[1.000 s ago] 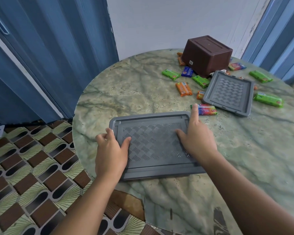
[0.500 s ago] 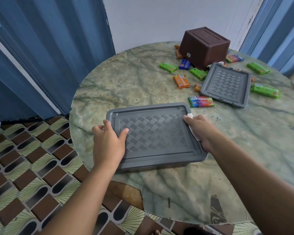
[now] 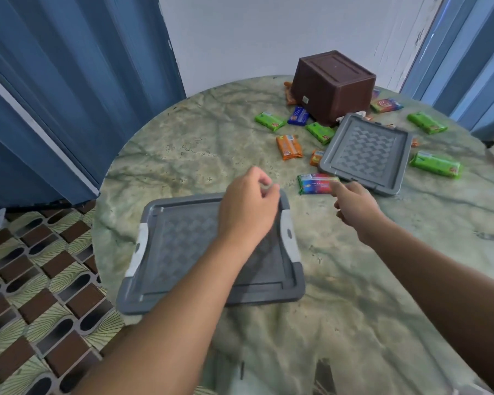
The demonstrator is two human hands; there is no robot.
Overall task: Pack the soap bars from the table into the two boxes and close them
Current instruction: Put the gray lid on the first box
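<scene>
Fingers loosely curled, both empty: left hand (image 3: 247,205) over grey lid (image 3: 183,252), right hand (image 3: 354,208) nr rainbow soap bar (image 3: 315,184).

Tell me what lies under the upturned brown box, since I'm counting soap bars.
An orange bar and a blue bar stick out from beneath the brown box at its left edge. The box covers the rest of them and whatever else lies below.

Premises appear domestic: a room in a home. Evidence: round green marble-patterned tabletop (image 3: 200,143) set in a corner, blue folding doors (image 3: 69,81) either side of a plain white wall (image 3: 268,29), patterned brown-and-cream floor tiles (image 3: 35,295), wrapped household soap bars (image 3: 289,146).
</scene>
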